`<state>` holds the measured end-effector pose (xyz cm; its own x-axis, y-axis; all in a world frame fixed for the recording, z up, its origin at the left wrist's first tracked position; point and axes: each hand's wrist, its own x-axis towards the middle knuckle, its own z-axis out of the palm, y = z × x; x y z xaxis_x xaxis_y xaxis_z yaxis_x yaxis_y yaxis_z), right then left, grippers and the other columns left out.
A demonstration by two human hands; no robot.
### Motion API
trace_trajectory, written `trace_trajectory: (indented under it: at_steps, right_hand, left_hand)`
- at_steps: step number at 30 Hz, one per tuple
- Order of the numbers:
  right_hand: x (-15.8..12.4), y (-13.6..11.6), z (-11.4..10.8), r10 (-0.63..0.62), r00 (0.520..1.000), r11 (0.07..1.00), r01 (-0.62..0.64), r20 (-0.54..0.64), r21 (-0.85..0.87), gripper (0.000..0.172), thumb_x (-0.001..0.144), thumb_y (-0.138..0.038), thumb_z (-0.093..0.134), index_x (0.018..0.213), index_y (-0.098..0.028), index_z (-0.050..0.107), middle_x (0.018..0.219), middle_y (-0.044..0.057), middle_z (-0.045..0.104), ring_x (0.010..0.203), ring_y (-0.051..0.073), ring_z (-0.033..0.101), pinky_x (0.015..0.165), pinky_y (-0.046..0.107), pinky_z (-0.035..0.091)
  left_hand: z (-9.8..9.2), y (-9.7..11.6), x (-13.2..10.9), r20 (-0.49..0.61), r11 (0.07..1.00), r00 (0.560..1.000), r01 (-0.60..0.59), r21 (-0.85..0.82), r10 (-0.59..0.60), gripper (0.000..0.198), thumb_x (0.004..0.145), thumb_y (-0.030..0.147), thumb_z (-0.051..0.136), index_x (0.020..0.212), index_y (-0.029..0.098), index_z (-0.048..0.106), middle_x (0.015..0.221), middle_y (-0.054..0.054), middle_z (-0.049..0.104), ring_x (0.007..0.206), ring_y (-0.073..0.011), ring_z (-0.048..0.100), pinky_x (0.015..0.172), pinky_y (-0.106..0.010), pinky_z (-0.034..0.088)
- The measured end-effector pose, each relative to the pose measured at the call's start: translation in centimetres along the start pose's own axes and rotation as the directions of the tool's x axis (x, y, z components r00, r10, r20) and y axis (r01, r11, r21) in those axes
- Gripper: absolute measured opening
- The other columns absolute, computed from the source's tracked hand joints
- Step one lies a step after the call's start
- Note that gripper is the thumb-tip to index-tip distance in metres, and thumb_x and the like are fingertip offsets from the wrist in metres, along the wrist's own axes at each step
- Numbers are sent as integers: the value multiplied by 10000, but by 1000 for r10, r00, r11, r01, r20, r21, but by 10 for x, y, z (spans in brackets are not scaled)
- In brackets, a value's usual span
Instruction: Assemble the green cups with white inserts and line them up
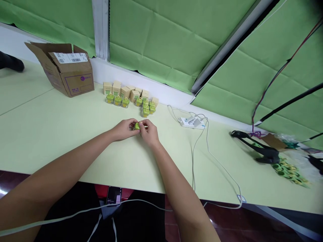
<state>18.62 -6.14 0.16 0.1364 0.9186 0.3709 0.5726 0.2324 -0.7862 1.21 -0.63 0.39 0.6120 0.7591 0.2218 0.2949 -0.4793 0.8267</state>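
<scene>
Between my hands, just above the pale green table, is a small green-topped clear container (137, 126). My left hand (125, 129) is closed around its left side. My right hand (150, 133) pinches it from the right, thumb on the green top. The fingers cover most of it. Beyond my hands stand several similar green-topped containers (117, 100) with pale loops on top, a few of them grouped at the right (145, 111). Small tan cardboard boxes (125, 91) are lined up right behind them.
An open cardboard carton (75, 79) stands at the back left. Right of my hands, a white power strip (192, 123) trails cables across the table (174, 161). Farther right lie a black stand (267, 154) and green parts (289, 173). A phone (114, 196) is at my lap.
</scene>
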Motion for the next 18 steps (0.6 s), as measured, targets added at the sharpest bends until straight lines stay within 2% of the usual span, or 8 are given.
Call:
trace_trajectory:
  at_steps: [5, 8, 11, 14, 16, 18]
  right_hand:
    - [2, -2, -2, 10, 991, 991, 8, -130, 136, 275, 962, -491, 537, 964, -230, 622, 958, 40, 718, 868, 188, 655, 786, 327, 531]
    - [6, 0, -3, 114, 977, 946, -52, -178, 321, 319, 911, -552, 589, 910, -233, 583, 898, 24, 683, 841, 183, 632, 784, 329, 562]
    - [9, 0, -2, 240, 962, 841, -139, -132, 523, 355, 835, -572, 671, 873, -236, 562, 869, 2, 649, 838, 179, 626, 749, 334, 603]
    - [8, -4, -1, 313, 948, 738, -199, -65, 645, 356, 792, -537, 736, 865, -231, 572, 880, -4, 655, 834, 171, 642, 740, 336, 623]
    - [6, -8, 0, 332, 940, 665, -290, 75, 688, 347, 781, -513, 756, 875, -229, 581, 872, -2, 666, 808, 169, 656, 737, 339, 627]
    - [4, -12, 0, 322, 921, 615, -381, 221, 690, 342, 769, -494, 768, 886, -228, 589, 847, -7, 664, 781, 167, 662, 733, 339, 626]
  left_hand:
    - [1, -5, 2, -18, 1000, 1000, -8, 5, 8, 462, 798, 551, 729, 1107, 216, 650, 1033, -47, 698, 924, -216, 633, 843, -357, 512]
    - [5, -13, 7, -81, 1000, 997, 6, 20, -4, 538, 782, 554, 743, 1188, 215, 642, 1163, -80, 685, 994, -236, 645, 899, -388, 535]
    - [9, -18, 12, -186, 999, 983, -12, -30, 6, 569, 775, 479, 732, 1251, 192, 612, 1299, -123, 622, 1069, -242, 647, 884, -373, 571]
    - [8, -18, 13, -274, 1000, 962, -8, 0, 8, 405, 775, 379, 688, 1122, 176, 636, 1178, -112, 650, 972, -221, 654, 808, -353, 575]
    - [6, -15, 11, -254, 1000, 967, 21, -12, -23, 271, 759, 314, 668, 995, 181, 644, 997, -65, 689, 867, -203, 650, 773, -342, 554]
    - [4, -15, 10, -171, 997, 984, 35, -64, -46, 218, 735, 265, 657, 936, 184, 656, 895, -29, 707, 828, -195, 649, 778, -334, 536]
